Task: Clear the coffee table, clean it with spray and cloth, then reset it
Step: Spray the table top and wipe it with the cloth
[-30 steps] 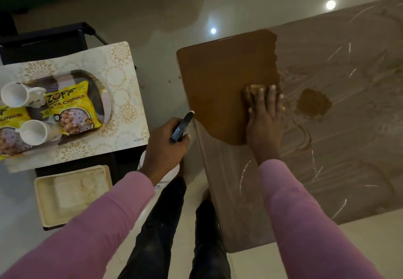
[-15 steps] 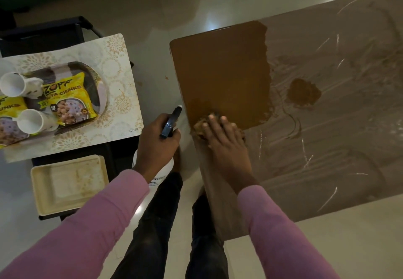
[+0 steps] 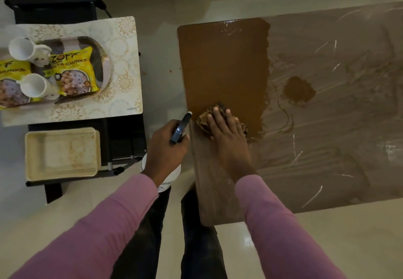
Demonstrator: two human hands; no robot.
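The brown coffee table (image 3: pixel 331 148) fills the right side; its far-left part is wiped dark, the rest is filmed with pale smeared streaks. My right hand (image 3: pixel 226 135) presses flat on a crumpled brownish cloth (image 3: pixel 204 119) near the table's left edge, at the border of the wiped patch. My left hand (image 3: pixel 165 148) is beside that edge, gripping a spray bottle (image 3: pixel 180 129) with a dark trigger head pointing up; its white body is mostly hidden under the hand.
At left a patterned placemat (image 3: pixel 122 45) carries an oval tray (image 3: pixel 102 60) with two white cups (image 3: pixel 32 87) and yellow snack packets (image 3: pixel 76 73). An empty cream tray (image 3: pixel 63 154) sits on a black stand below it. My dark trouser legs stand at the table's near-left corner.
My right hand has dragged the cloth from further in on the table back toward the left edge and nearer to me, widening the dark wiped patch. The left hand with the bottle barely moved.
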